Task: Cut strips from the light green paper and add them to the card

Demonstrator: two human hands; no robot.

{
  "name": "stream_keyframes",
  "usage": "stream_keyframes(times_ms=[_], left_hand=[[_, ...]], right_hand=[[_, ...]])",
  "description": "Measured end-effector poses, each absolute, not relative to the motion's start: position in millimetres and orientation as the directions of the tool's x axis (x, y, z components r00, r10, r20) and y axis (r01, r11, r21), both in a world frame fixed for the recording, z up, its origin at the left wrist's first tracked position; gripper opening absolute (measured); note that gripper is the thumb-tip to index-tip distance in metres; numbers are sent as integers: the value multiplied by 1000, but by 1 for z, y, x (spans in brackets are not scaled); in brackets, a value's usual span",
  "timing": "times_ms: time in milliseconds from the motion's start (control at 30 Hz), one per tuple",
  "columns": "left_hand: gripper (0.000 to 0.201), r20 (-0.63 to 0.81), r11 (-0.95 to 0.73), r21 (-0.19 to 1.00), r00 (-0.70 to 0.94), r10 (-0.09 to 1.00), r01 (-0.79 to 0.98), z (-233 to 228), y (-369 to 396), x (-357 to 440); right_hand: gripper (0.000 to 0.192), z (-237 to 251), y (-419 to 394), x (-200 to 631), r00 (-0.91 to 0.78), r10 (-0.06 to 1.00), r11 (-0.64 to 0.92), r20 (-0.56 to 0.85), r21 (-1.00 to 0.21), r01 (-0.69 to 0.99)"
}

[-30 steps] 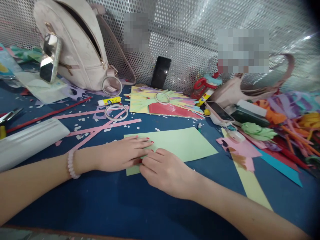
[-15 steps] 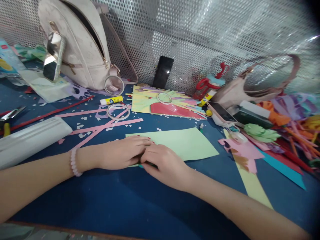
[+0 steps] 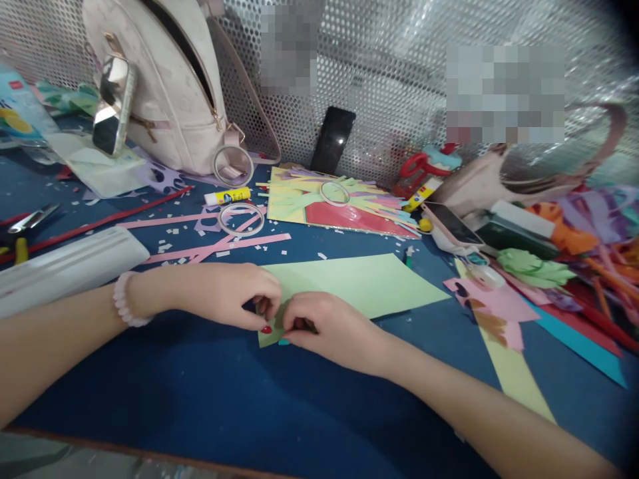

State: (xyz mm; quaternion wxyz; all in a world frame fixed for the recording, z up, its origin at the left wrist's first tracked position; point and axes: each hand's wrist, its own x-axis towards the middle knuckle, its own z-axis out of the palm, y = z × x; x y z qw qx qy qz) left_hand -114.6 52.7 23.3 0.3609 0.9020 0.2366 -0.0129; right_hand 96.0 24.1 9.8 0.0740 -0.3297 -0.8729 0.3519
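A light green paper sheet [image 3: 359,283] lies flat on the blue table [image 3: 210,392]. My left hand [image 3: 227,296] and my right hand [image 3: 329,326] meet at its near left corner. Both pinch the paper's edge with curled fingers, thumbs and fingertips close together. The corner under the fingers is partly hidden. A pink bead bracelet [image 3: 122,299] circles my left wrist.
A pale backpack [image 3: 160,86] leans on the perforated metal wall. Nearby lie a glue stick [image 3: 228,196], tape rings [image 3: 241,219], pink paper strips [image 3: 210,246], a coloured paper collage [image 3: 339,209], a white box [image 3: 64,266], phones and a heap of paper scraps [image 3: 574,259] at right.
My left hand has gone from lying flat on the paper to curling its fingers at the corner. My right hand slid in to pinch the same edge.
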Motion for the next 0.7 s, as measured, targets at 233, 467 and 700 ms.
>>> stream_keyframes(times_ms=[233,467,700], left_hand=[[9,-224,-635,610,872,434,473,27,50,-117],[8,-202,-637,625,881,427,452,25,51,-117],[11,-202,-622,649,888,413,437,24,53,-117]], right_hand=[[7,18,30,84,-745,638,522,-192,-603,603],[9,17,28,82,-724,665,543,-184,-546,638],[9,11,27,81,-752,646,642,-132,-439,629]])
